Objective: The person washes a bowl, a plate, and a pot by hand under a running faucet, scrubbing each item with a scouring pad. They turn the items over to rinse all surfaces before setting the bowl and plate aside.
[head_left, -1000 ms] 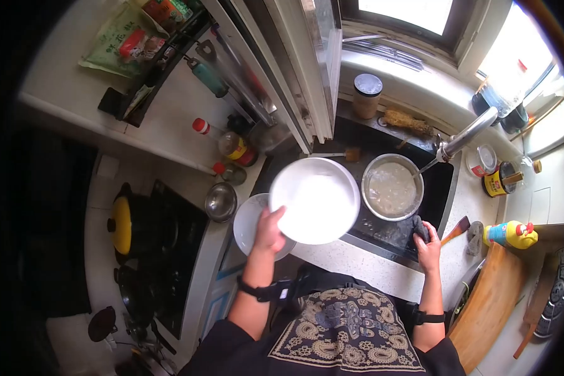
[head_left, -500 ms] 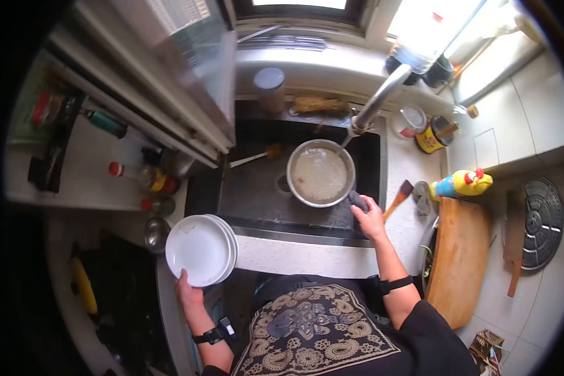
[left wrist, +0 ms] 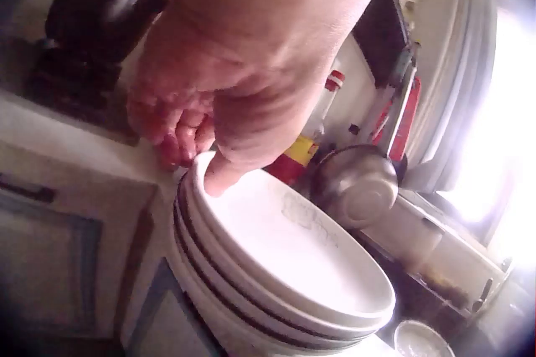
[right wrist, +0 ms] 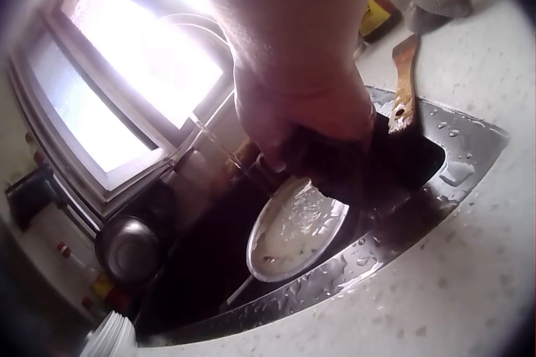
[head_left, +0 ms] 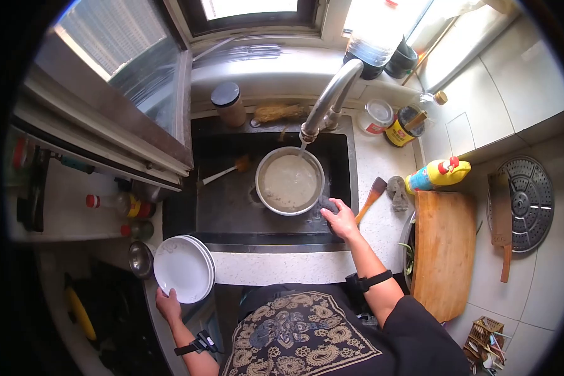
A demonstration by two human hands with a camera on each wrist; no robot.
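Observation:
At the counter's left corner stands a stack of white plates (head_left: 183,268). My left hand (head_left: 168,303) pinches the rim of the top plate (left wrist: 310,244), thumb over its inner edge and fingers outside. My right hand (head_left: 339,219) grips a dark grey scouring cloth (head_left: 326,204) above the sink's right front part, beside a round metal pot (head_left: 321,188). Cloudy water (head_left: 287,183) fills the pot, which stands in the black sink (head_left: 225,216) under the tap (head_left: 332,94). A thin stream falls from the spout into it.
A white-handled brush (head_left: 227,170) lies in the sink. Right of it are a wooden spatula (head_left: 372,197), a yellow bottle (head_left: 438,174) and a wooden chopping board (head_left: 445,250). A metal bowl (head_left: 140,260) sits left of the plates. An open window sash (head_left: 131,94) reaches in at upper left.
My left hand brought a white plate leftward from over the sink's front edge down onto the plate stack. My right hand keeps hold of the cloth by the pot. The head view swung right.

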